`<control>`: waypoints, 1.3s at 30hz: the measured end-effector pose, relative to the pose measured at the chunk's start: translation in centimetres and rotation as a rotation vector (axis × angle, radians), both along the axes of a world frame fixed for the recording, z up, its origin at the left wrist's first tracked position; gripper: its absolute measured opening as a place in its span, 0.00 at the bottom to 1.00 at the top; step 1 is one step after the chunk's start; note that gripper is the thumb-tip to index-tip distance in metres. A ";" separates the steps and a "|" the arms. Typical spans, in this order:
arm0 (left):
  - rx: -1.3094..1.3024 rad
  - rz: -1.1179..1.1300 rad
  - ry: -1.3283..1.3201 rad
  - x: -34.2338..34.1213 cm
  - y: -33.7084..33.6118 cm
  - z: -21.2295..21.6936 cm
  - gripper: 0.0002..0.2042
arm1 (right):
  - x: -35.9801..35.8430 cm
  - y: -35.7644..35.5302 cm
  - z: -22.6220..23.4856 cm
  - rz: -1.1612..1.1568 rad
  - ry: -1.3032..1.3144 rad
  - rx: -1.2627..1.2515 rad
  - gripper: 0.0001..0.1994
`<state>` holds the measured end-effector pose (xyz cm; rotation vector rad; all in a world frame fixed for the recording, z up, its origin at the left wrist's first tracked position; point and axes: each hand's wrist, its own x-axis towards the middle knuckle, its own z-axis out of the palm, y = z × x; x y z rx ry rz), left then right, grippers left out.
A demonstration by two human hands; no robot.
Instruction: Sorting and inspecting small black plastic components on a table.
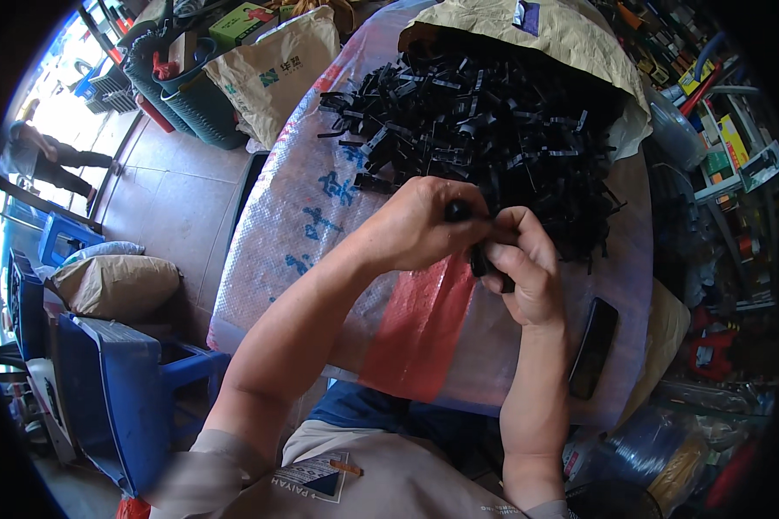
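Observation:
My left hand [431, 218] is closed around a black rod-like thing whose rounded end [457, 210] shows beside the thumb; the rest of it is hidden. Fingertip to fingertip with it, my right hand [530, 266] pinches a small black piece [478, 259], partly covered by the fingers. Just beyond both hands lies a large heap of black plastic strip-like parts [459, 112], some with shiny faces. The heap spreads out from the open mouth of a brown paper sack [580, 48] and rests on a woven plastic sheet [268, 233] with a red band.
A black phone [594, 348] lies on the sheet at the right. To the left stand a blue plastic stool [190, 372], a stuffed sack [117, 285] and a dark green basket [201, 108] by a paper bag [273, 78]. Crowded shelves [736, 164] line the right. A person [52, 156] is outside, far left.

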<state>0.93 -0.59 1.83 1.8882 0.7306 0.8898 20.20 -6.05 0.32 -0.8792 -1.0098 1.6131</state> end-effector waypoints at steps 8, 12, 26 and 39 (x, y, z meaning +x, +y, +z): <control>-0.348 0.301 0.160 0.0 0.6 -0.6 0.11 | -1.4 -0.1 0.1 -0.303 -0.830 0.777 0.10; -0.555 0.130 -0.134 -0.8 0.4 0.6 0.15 | 0.2 -0.2 0.1 -0.458 -0.399 0.403 0.04; -0.039 0.035 -0.102 1.1 -1.5 0.3 0.11 | 0.7 0.1 -0.1 -0.328 -0.120 0.304 0.08; 0.036 0.130 -0.125 1.7 -1.7 -0.1 0.05 | 0.7 0.2 -0.6 -0.209 -0.220 0.338 0.09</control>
